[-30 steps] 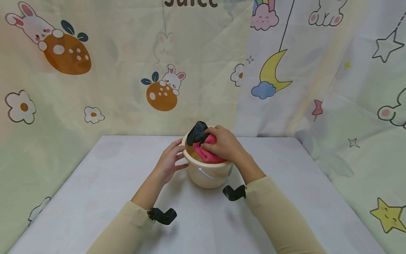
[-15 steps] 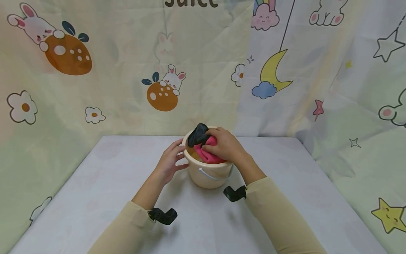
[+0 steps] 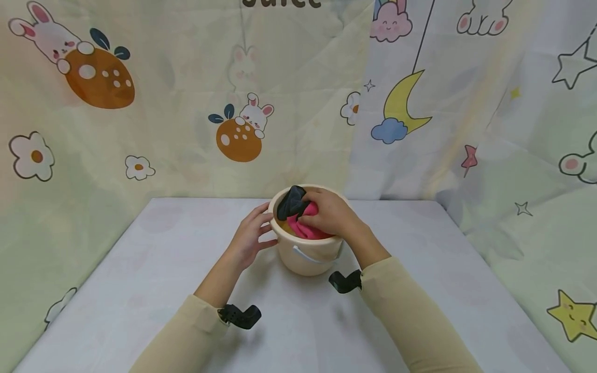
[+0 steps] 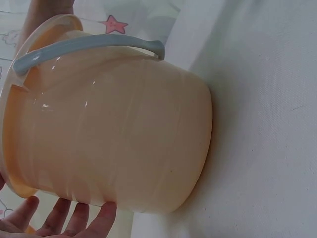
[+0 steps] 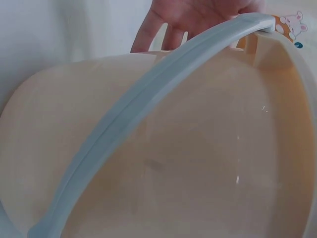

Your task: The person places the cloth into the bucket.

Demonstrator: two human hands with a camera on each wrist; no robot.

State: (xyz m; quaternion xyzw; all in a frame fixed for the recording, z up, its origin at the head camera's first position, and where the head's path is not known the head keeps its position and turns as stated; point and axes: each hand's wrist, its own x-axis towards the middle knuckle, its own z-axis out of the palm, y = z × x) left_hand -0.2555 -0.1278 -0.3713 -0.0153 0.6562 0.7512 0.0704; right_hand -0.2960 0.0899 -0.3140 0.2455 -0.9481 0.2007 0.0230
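A cream plastic bucket [image 3: 305,259] stands upright on the table, its grey-blue handle [image 4: 94,43] hanging down on the near side. My left hand [image 3: 247,235] rests on the bucket's left side, fingers spread and straight with their tips at the wall, as the left wrist view also shows. At the bucket's mouth my right hand [image 3: 328,212] grips a bundled cloth, pink [image 3: 308,228] in one part and dark grey [image 3: 291,202] in another. The cloth sits partly below the rim. The right hand is out of sight in its own wrist view, which is filled by the bucket wall.
The white table [image 3: 186,248] runs back to a curtain [image 3: 186,103] printed with rabbits, oranges and stars. Black wrist cameras [image 3: 240,316] sit at both cuffs, close to the tabletop in front of the bucket.
My right hand and the cloth have sunk slightly lower into the bucket, the dark part dropping most. The left hand keeps its place on the bucket's side.
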